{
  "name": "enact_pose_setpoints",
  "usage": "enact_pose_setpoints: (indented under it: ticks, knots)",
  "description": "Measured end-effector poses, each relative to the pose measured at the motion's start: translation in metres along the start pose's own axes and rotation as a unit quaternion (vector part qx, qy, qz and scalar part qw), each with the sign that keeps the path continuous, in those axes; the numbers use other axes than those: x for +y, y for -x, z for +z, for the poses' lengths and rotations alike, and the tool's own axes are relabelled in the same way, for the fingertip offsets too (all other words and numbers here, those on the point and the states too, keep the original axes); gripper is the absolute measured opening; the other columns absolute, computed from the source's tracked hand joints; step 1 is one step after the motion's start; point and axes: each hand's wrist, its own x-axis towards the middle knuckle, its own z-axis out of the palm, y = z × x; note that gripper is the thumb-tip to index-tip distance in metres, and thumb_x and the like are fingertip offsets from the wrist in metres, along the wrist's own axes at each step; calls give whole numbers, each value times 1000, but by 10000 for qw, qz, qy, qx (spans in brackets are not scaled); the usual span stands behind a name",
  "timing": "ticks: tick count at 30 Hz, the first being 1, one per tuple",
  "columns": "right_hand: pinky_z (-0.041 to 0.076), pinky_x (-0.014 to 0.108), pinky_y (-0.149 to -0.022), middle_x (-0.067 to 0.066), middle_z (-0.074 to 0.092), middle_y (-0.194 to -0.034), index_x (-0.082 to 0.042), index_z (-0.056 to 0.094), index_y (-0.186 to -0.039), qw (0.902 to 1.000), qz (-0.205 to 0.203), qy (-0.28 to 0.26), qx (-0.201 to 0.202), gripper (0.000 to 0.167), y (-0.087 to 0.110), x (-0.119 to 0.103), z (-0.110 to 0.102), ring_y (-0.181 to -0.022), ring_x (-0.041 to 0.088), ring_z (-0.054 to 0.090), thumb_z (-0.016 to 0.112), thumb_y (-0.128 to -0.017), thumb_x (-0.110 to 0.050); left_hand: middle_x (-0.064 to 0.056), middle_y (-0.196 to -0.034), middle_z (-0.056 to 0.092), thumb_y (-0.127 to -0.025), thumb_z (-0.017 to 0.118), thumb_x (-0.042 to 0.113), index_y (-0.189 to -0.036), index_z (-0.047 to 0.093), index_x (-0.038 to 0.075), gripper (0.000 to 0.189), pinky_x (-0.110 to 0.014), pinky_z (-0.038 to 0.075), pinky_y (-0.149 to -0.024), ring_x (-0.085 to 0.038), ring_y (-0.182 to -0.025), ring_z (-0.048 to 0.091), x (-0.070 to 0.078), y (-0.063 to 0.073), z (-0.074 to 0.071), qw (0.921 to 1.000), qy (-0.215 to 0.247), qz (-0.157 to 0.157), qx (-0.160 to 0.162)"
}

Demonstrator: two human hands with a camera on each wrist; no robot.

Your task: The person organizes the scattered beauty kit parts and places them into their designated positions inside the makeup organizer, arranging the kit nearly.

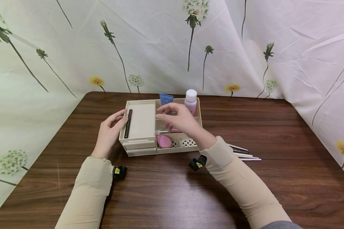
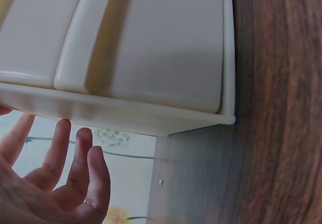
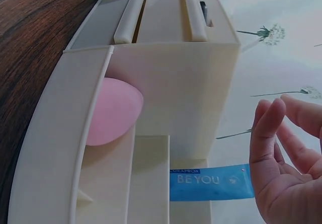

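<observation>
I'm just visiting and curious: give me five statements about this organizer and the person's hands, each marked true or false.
1. The pink sponge sits in a front compartment of the organizer. True.

2. The dark pen lies on the organizer's top, near the left hand. True.

3. The right hand grips the pink sponge. False: the right hand is above the organizer, with nothing visible in its fingers.

4. The blue tube lies on the table. False: the blue tube stands in a rear compartment.

5. The white-capped bottle stands in the organizer. True.

Organizer (image 3: 176,83) close in both wrist views
</observation>
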Motion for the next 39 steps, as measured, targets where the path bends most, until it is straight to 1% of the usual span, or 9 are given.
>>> enact_pose_setpoints:
  ticks: [2, 7, 12, 17, 23, 27, 31, 35, 39]
  knots:
    - [56, 35, -62, 5, 58, -85, -3, 67, -119, 10000, 21, -10, -5, 29, 5, -1, -3, -63, 17, 63, 71, -91, -13, 18, -105, 58, -97, 61, 36, -141, 57, 17, 48, -18, 39, -90, -4, -108, 52, 0, 0, 0, 10000, -16, -5, -19]
    - [55, 31, -62, 8, 60, -86, -5, 67, -120, 10000, 22, 70, -49, 30, 18, 0, -14, -65, 22, 64, 70, -92, -15, 19, -105, 58, -97, 60, 36, -142, 57, 17, 48, -18, 39, -91, -2, -107, 53, -1, -1, 0, 10000, -30, -6, -58]
    - [54, 29, -61, 5, 61, -88, -2, 67, -120, 9998, -123, 132, 30, 31, 29, 3, -25, -63, 18, 63, 70, -92, -14, 20, -104, 58, -97, 60, 36, -141, 57, 16, 48, -17, 40, -90, 0, -104, 53, -1, -1, 0, 10000, -7, 13, -47]
    - [54, 29, -60, 5, 62, -85, 1, 67, -117, 9996, -223, 100, 171, 29, 40, 6, -37, -61, 14, 60, 70, -91, -11, 20, -103, 58, -97, 61, 35, -141, 57, 16, 48, -16, 39, -89, 0, -104, 53, -1, -2, 0, 10000, 24, 39, -14]
    - [55, 31, -60, 5, 65, -85, 6, 65, -116, 9989, -312, 209, 279, 29, 53, 10, -55, -63, 14, 62, 68, -92, -9, 20, -103, 58, -97, 61, 35, -141, 57, 16, 48, -17, 39, -90, 0, -104, 53, -1, -2, 1, 10000, -13, 10, -11]
    - [55, 31, -61, 5, 64, -80, 5, 65, -118, 9991, -100, 171, 374, 31, 60, 15, -68, -65, 15, 61, 69, -92, -11, 20, -102, 58, -97, 61, 35, -141, 57, 16, 48, -17, 39, -90, 1, -103, 53, -1, -2, 1, 10000, 2, 9, -2]
    - [56, 31, -65, 2, 62, -78, 4, 63, -121, 9988, 210, 63, 446, 35, 66, 20, -79, -68, 13, 59, 69, -92, -14, 20, -101, 59, -97, 61, 35, -141, 57, 16, 47, -17, 39, -91, -1, -105, 53, -1, -2, 1, 10000, 15, 8, 12]
    - [58, 31, -69, -3, 65, -80, 7, 60, -123, 9979, 406, -8, 498, 38, 71, 24, -88, -70, 11, 61, 69, -92, -13, 21, -101, 59, -97, 61, 35, -141, 58, 15, 48, -18, 38, -91, -3, -108, 53, -1, -1, 1, 10000, 27, -9, 27]
    - [58, 32, -74, -2, 67, -80, 7, 60, -122, 9968, 573, 95, 543, 38, 77, 28, -97, -70, 11, 62, 70, -92, -14, 20, -101, 59, -97, 61, 35, -140, 58, 16, 47, -18, 38, -91, -2, -108, 52, 0, -1, 1, 10000, 42, -16, 51]
